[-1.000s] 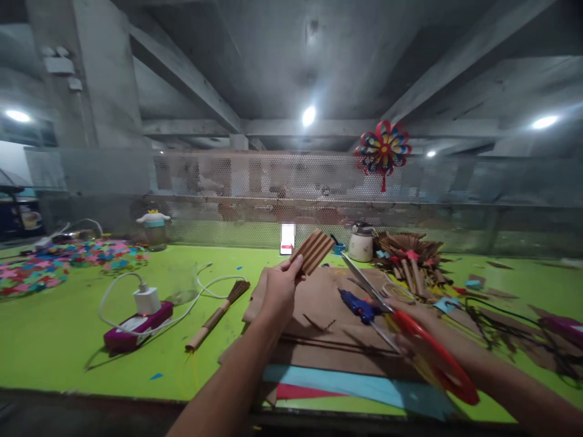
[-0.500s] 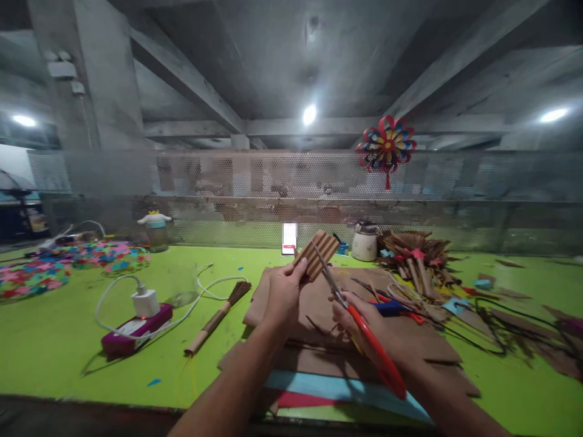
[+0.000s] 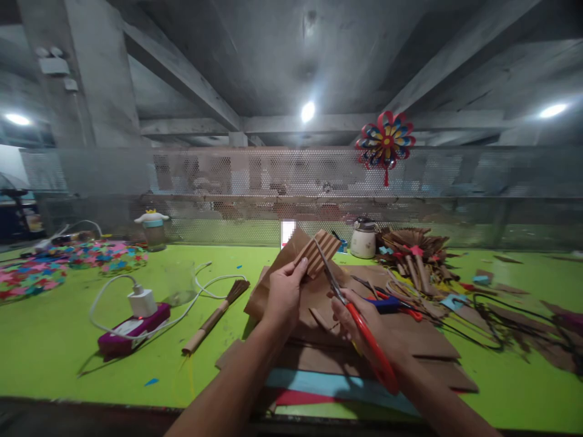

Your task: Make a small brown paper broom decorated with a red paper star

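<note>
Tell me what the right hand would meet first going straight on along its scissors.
Likely the striped brown piece held in the left hand; the scissors in the right hand overlap it in view, though contact is unclear.

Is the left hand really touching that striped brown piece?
Touching. The head view shows the left hand gripping the striped brown piece, its thumb lying over the near edge with no gap.

- No words, brands or numbers can be read.
- Phone [image 3: 286,231]: lit screen partly broken into blocks, its content unreadable.
- Purple power strip [image 3: 116,347]: pale label [image 3: 128,328] on top, print too small to tell.
- White pot [image 3: 363,244]: faint marks, illegible.
</note>
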Motion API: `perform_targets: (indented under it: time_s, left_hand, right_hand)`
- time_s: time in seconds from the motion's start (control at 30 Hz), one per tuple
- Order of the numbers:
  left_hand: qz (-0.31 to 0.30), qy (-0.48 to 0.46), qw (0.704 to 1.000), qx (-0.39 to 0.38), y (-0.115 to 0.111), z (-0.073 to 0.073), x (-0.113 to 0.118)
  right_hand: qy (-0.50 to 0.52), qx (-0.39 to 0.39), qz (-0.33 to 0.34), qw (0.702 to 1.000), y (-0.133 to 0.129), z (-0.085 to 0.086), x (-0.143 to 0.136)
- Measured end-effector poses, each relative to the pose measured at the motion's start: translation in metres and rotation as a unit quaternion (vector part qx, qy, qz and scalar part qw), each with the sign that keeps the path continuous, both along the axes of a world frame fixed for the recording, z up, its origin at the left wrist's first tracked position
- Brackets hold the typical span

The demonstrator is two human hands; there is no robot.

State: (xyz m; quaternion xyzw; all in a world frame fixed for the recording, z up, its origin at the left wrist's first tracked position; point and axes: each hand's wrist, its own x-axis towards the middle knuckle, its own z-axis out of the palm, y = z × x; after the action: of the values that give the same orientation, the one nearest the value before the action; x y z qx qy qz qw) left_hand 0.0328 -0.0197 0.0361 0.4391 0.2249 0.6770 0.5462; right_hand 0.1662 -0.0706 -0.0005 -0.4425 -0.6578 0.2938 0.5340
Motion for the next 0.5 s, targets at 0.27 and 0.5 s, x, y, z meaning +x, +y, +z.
perform_targets:
  time_s: [0.27,0.5]
  left_hand:
    - [0.013,0.009,1.0,-0.013,-0.0033,0.0026,0.0005]
    - [0.005,0.001,1.0,-0.013,-0.0047,0.0022,-0.0004]
  right_hand:
    - [-0.06,0.0,-0.008,0.998,-0.0017,0.0024,0.0032]
    - [-0.044,0.013,-0.017,0.999,-0.0072,0.0062,0.0009]
